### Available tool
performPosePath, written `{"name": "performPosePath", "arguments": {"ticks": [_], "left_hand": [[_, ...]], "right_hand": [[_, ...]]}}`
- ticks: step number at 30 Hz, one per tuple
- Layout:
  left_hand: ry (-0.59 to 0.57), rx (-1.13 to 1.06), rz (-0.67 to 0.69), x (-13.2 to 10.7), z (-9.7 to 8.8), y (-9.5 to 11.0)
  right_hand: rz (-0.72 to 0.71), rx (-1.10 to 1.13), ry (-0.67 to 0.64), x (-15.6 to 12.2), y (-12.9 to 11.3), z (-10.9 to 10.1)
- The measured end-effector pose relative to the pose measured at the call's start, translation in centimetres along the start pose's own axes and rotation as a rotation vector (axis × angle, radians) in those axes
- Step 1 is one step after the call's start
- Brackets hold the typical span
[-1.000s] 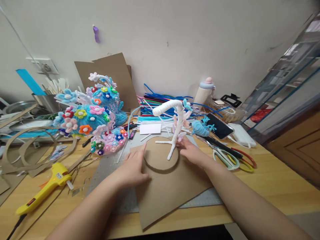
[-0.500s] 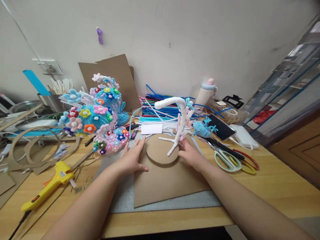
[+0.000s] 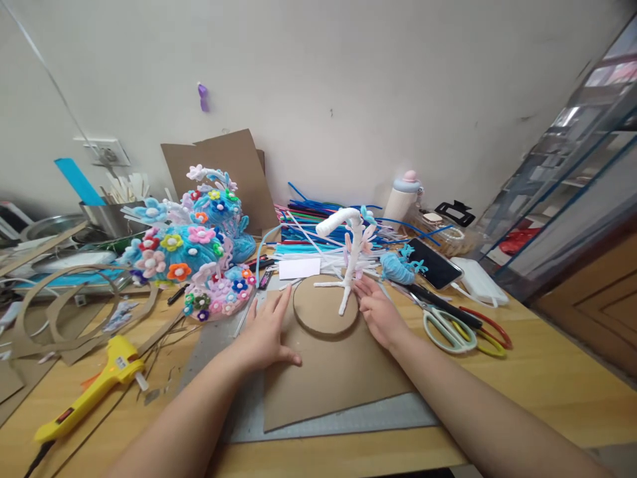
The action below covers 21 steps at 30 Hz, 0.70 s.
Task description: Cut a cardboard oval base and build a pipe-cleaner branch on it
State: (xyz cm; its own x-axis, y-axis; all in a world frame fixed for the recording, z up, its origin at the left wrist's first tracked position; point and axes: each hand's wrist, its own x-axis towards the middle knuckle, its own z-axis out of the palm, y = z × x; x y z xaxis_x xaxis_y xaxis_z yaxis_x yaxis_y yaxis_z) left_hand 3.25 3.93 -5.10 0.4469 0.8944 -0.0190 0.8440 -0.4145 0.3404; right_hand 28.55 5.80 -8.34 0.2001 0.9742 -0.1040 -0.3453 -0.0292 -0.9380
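Note:
A white-wrapped hooked stand (image 3: 353, 255) with splayed feet is upright on a round cardboard disc (image 3: 318, 309). My right hand (image 3: 377, 311) is at the disc's right edge, its fingers curled around a foot of the stand and partly hiding it. My left hand (image 3: 266, 332) lies with fingers spread on the left side, over the cardboard sheet (image 3: 331, 385) beneath the disc, holding nothing. Pink and blue fuzzy flowers (image 3: 367, 238) show just behind the stand.
Flower-covered blue pieces (image 3: 184, 255) stand at left, behind a yellow glue gun (image 3: 102, 382). Pipe cleaners (image 3: 318, 236) lie at the back. Scissors (image 3: 450, 330), pliers (image 3: 490, 332), a phone (image 3: 434, 262) and a bottle (image 3: 402, 199) are at right.
The stand has turned slightly on the disc, its front foot now pointing more toward me. My right hand shifts slightly with it; my left hand stays spread. The whole view has tilted up a little.

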Motion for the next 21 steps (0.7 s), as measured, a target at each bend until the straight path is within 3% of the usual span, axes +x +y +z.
{"name": "performPosePath", "arguments": {"ticks": [5,12,18,21], "left_hand": [[0.021,-0.084,0.085,1.3,1.4,-0.1],[0.109,0.025,0.135,0.4,0.9,1.3],[0.124,0.114,0.107,-0.8,0.4,2.7],[0.129,0.126,0.019,-1.0,0.5,3.0]], "right_hand": [[0.021,0.032,0.061,-0.7,0.5,0.5],[-0.006,0.021,0.048,-0.2,0.7,0.4],[-0.032,-0.073,-0.133,0.1,0.1,0.2],[-0.073,-0.154,-0.235,0.0,-0.2,0.4]]}}
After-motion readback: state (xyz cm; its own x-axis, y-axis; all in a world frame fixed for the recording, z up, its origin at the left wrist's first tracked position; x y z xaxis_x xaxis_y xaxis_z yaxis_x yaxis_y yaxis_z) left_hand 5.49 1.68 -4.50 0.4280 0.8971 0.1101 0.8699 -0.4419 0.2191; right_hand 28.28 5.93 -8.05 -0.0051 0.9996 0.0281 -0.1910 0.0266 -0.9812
